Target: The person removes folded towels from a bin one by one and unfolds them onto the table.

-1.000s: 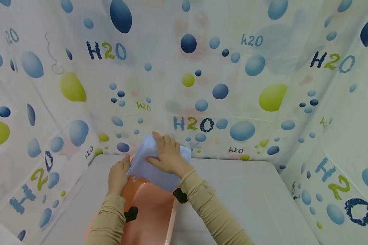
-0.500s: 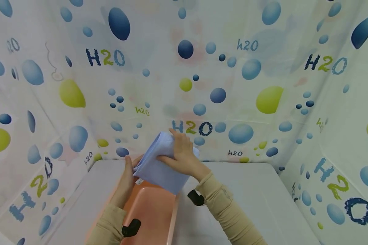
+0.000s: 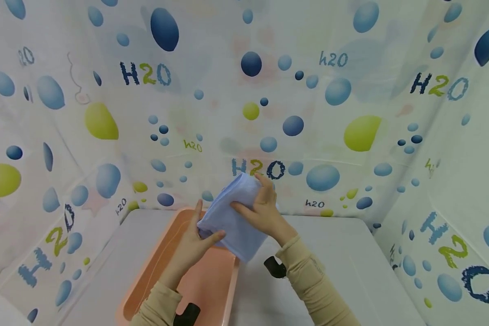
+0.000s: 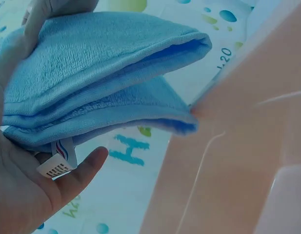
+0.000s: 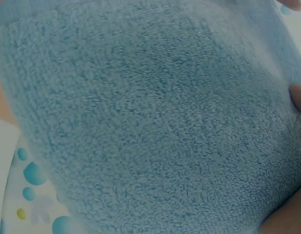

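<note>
Nearest the camera, at about 6 o'clock in the head view, two forearms in tan sleeves rise from the bottom edge, each with a black wrist strap. Under them a shallow salmon-pink plastic tray (image 3: pixel 146 290) lies on the pale grey worktop (image 3: pixel 330 271), running from 7 o'clock up toward the centre.

Just above the tray, the left hand (image 3: pixel 193 246) holds the folded light-blue terry towel (image 3: pixel 232 222) by its lower left corner: the thumb lies across the front of the fold and the other fingers reach up behind it. In the left wrist view the palm (image 4: pixel 23 195) cups the stacked layers of the towel (image 4: pixel 96 83) from below, the thumb points toward the tray wall (image 4: pixel 238 146), and a small white care label (image 4: pixel 55 165) hangs from the hem beside the thumb. So the left grip is closed on the towel's corner.

The right hand (image 3: pixel 265 215), at about 1 o'clock from the left one, lies over the towel's upper right side, thumb on the front face and fingers curled over the top edge; its grip also holds the towel. The right wrist view is filled almost wholly by the blue pile of the towel (image 5: pixel 150 117).

The towel hangs clear of the tray, tilted, its high end toward 12 o'clock.

Farthest off, a white curtain printed with blue and green bubbles (image 3: pixel 248 68) encloses the worktop on three sides.
</note>
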### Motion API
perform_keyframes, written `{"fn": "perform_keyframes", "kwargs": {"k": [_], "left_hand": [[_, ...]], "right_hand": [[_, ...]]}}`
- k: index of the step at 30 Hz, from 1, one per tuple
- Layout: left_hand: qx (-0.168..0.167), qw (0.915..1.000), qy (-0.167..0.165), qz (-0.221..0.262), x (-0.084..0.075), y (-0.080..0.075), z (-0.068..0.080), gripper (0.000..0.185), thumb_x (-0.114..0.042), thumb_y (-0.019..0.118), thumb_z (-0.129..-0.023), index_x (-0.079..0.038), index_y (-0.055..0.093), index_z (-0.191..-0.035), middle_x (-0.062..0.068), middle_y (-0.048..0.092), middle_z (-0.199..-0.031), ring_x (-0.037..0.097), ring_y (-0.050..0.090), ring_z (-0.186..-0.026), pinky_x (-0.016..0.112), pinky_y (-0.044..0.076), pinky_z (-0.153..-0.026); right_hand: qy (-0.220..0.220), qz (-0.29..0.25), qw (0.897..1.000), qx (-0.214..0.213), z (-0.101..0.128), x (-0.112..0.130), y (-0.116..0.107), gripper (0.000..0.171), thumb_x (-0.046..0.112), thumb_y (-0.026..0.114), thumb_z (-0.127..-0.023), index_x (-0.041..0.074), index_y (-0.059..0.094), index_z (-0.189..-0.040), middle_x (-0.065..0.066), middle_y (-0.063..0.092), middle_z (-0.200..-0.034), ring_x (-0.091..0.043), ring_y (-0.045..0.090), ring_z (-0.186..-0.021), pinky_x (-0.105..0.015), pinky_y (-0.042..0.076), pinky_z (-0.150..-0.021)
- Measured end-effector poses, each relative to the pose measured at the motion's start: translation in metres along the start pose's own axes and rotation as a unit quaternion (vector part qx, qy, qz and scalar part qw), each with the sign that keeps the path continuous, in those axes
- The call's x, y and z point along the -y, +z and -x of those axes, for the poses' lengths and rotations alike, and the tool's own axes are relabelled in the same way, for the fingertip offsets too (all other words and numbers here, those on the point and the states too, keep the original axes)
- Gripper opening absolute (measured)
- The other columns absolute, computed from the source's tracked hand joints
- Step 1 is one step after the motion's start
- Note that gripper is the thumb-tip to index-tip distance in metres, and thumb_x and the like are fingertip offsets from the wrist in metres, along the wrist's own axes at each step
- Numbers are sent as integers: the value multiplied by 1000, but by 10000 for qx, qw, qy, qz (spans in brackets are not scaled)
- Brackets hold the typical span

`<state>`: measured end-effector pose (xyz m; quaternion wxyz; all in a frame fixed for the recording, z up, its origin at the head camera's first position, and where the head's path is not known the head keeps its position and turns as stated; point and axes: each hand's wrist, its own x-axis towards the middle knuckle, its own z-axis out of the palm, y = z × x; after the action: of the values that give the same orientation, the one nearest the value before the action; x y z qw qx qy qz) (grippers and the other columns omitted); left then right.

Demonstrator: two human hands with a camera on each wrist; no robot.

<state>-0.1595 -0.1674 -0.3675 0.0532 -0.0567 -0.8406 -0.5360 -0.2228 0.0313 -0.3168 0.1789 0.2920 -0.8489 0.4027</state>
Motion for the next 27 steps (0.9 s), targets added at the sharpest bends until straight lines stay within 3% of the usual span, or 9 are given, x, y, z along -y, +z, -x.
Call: {"fn": "perform_keyframes", "kwargs": {"k": [8, 12, 17, 22, 27], "left_hand": [[-182, 9983, 329, -454, -8, 14, -1, 112, -32, 75, -77, -21, -8, -150, 25, 55, -123, 30, 61, -99, 38, 53, -77], [-90, 9986, 428, -308, -13, 19, 0, 109, -27, 74, -79, -18, -8, -150, 24, 56, -121, 28, 62, -95, 35, 54, -74], [-88, 9988, 467, -150, -17, 25, -2, 105, -20, 71, -82, -17, -8, -150, 25, 50, -128, 33, 61, -102, 39, 56, -78], [-338, 9979, 531, -120, -19, 30, -6, 102, -20, 70, -83, -17, -6, -150, 27, 50, -124, 36, 59, -104, 46, 53, -83], [-585, 9964, 539, 287, -21, 36, -8, 100, -15, 71, -82, -15, -2, -151, 21, 54, -109, 26, 60, -95, 33, 54, -77]], "right_hand": [[789, -216, 9966, 52, 14, -12, -9, 70, 29, 66, -86, 9, 10, -122, -21, 18, -128, -39, 24, -120, -54, 35, -98], [910, -256, 9955, 66, 18, -19, -13, 63, 30, 66, -86, 9, 13, -113, -20, 20, -123, -38, 25, -118, -53, 37, -95], [614, -272, 9976, -141, 23, -27, -16, 59, 25, 67, -86, 9, 14, -106, -18, 22, -116, -36, 27, -114, -49, 37, -91], [72, -563, 9974, -441, 29, -39, -18, 46, 7, 59, -85, 6, 14, -98, -15, 22, -105, -30, 31, -106, -37, 34, -88], [133, -757, 9963, -397, 40, -49, -19, 37, -3, 46, -77, 5, 13, -93, -12, 19, -102, -26, 29, -102, -30, 27, -85]]}}
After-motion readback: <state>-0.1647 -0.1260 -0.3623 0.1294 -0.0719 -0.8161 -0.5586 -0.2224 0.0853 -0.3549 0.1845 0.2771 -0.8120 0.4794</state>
